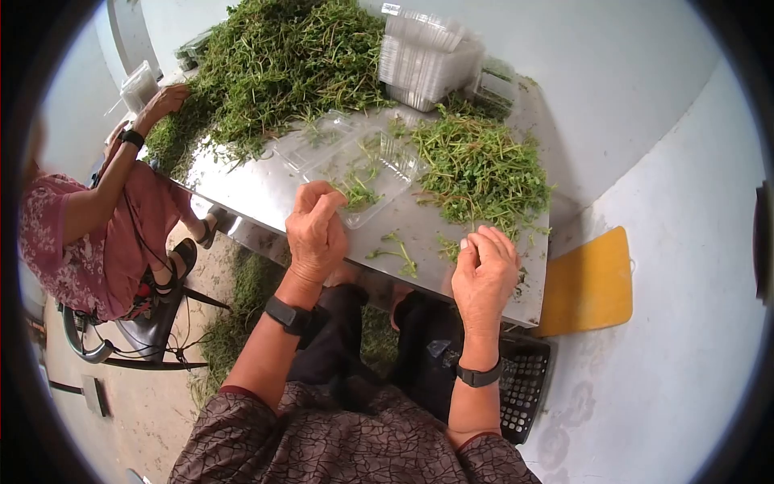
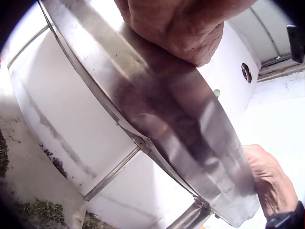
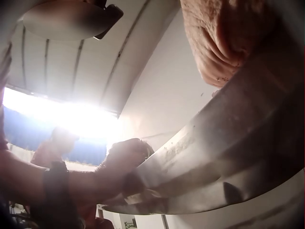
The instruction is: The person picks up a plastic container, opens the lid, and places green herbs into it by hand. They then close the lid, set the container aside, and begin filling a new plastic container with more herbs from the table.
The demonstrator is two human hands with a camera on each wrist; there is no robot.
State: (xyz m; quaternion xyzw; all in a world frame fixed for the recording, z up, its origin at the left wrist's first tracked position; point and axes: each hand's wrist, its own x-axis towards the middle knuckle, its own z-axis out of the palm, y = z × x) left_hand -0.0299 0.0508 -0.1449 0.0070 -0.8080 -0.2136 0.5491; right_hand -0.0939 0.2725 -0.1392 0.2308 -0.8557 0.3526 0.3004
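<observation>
Curling at clear tray point(image 1: 395, 165) rim, left grip point(image 1: 314, 234) beside its sprigs point(image 1: 356, 194), right grip point(image 1: 484, 270) curled near herb pile point(image 1: 480, 165), holds unclear

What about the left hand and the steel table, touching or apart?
Touching. The left wrist view shows the left hand resting on the table near its edge, with no gap.

left hand point(image 1: 316, 234) fingers curled, right hand point(image 1: 484, 273) palm down, fingers bent

A steel table point(image 1: 258, 198) bears a big herb heap point(image 1: 274, 56) and a smaller pile point(image 1: 480, 165). A clear tray point(image 1: 367, 165) lies between.
</observation>
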